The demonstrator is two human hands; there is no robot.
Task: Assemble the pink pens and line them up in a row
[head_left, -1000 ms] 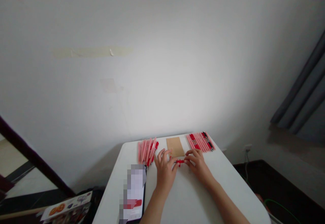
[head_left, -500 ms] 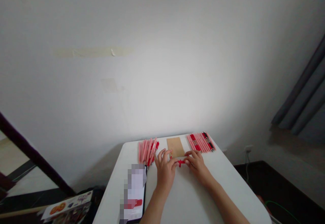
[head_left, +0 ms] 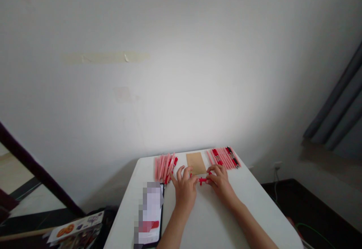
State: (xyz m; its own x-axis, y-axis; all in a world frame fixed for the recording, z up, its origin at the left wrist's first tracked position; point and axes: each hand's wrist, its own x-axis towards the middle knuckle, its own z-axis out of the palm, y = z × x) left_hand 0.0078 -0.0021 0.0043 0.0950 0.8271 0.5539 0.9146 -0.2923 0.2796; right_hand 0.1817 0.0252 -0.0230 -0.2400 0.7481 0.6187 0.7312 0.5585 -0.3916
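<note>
Both my hands meet over the middle of a white table (head_left: 209, 222). My left hand (head_left: 185, 189) and my right hand (head_left: 220, 183) each pinch one end of a small red pen (head_left: 201, 180), held level between the fingertips. Just beyond the fingers lies a brown card (head_left: 195, 163). A bundle of pink and red pens (head_left: 164, 167) lies to the left of the card. Another row of pink, red and black pens (head_left: 224, 157) lies to its right.
A phone (head_left: 149, 216) lies on the table by my left forearm. A printed box (head_left: 75, 228) sits on the floor at the lower left. A white wall rises right behind the table; a grey curtain (head_left: 339, 109) hangs at the right.
Nothing has moved apart from a slight shift of the view; both hands stay on the red pen in the same place.
</note>
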